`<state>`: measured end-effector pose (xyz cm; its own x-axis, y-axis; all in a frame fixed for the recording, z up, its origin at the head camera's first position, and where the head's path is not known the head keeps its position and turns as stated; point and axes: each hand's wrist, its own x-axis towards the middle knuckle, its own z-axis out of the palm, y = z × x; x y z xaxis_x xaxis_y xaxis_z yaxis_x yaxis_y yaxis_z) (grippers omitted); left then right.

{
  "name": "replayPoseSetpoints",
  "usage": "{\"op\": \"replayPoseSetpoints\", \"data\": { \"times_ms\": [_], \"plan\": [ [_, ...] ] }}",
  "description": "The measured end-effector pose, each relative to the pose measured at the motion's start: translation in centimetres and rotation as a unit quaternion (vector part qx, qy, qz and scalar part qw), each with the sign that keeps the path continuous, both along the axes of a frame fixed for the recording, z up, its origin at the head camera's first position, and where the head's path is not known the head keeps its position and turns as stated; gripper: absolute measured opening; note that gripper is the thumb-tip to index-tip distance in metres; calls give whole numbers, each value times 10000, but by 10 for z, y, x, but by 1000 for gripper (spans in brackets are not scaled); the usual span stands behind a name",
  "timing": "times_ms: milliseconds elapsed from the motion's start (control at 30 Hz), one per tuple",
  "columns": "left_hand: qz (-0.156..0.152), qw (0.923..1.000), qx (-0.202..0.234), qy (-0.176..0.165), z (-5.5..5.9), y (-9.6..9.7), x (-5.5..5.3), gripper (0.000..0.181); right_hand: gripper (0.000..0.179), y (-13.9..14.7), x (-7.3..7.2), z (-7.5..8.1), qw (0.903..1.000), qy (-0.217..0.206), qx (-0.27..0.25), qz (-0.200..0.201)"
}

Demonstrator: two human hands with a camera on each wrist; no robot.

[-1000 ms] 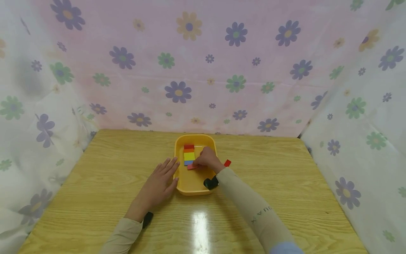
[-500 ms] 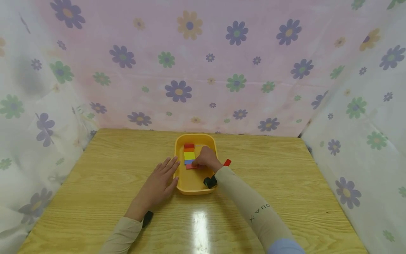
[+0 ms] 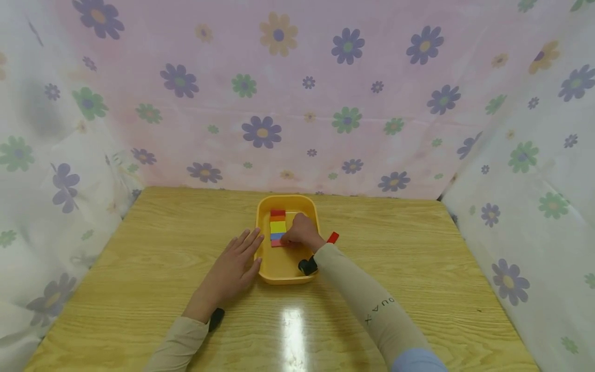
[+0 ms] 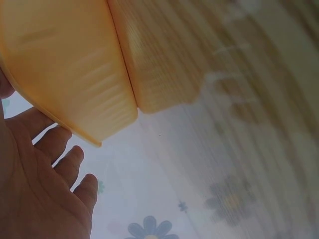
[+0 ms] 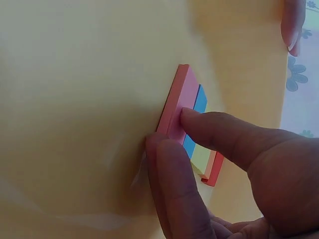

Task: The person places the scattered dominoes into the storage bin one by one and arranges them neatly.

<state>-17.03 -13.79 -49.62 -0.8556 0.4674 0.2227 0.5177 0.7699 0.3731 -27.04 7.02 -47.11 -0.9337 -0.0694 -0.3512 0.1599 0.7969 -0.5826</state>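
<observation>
A yellow plastic tray (image 3: 286, 281) sits on the table, with a row of flat coloured blocks inside its left half. From the back the row runs red block (image 3: 278, 212), orange block (image 3: 278, 219), yellow block (image 3: 278, 227), blue block (image 3: 277, 236) and pink block (image 5: 185, 87). My right hand (image 3: 303, 231) reaches into the tray and pinches the pink block, thumb on its top face and fingertips at its near edge. The pink block lies along the blue one. My left hand (image 3: 234, 266) rests its straight fingers against the tray's left rim.
The wooden table (image 3: 395, 243) extends around the tray on all sides. Flower-printed cloth (image 3: 297, 103) hangs behind it and along both sides. A black wrist device (image 3: 308, 266) with a red strap end (image 3: 332, 237) sits at my right wrist, over the tray's edge.
The pink block has turned from slightly slanted to straight and moved up against the blue block, guided by my right hand. My left hand has stayed in place.
</observation>
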Motion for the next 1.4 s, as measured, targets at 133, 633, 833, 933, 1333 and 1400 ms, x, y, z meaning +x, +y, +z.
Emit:
{"op": "replayPoseSetpoints", "data": {
  "times_ms": [133, 633, 833, 933, 1333, 1400],
  "plan": [
    [-12, 10000, 6, 21, 0, 0, 0, 59, 30, 0, -2, -1, 9999, -127, -67, -54],
    [30, 10000, -31, -42, 1, 1, -3, 59, 50, 11, -7, 22, 9986, 121, -23, 507],
    [30, 10000, -33, -59, 1, 1, -3, 59, 17, 28, 6, 47, 9922, 338, -1110, 445],
    [34, 10000, -28, -34, 1, 2, -3, 59, 27, 42, 11, 52, 9823, 520, -1752, 409],
    [30, 10000, -71, -28, 1, 3, -1, 60, 28, 100, 37, 13, 9425, 1566, -2910, -500],
    [34, 10000, -53, -45, 1, 4, 0, 60, 29, 108, 42, 3, 9437, 1536, -2861, -636]
  ]
}}
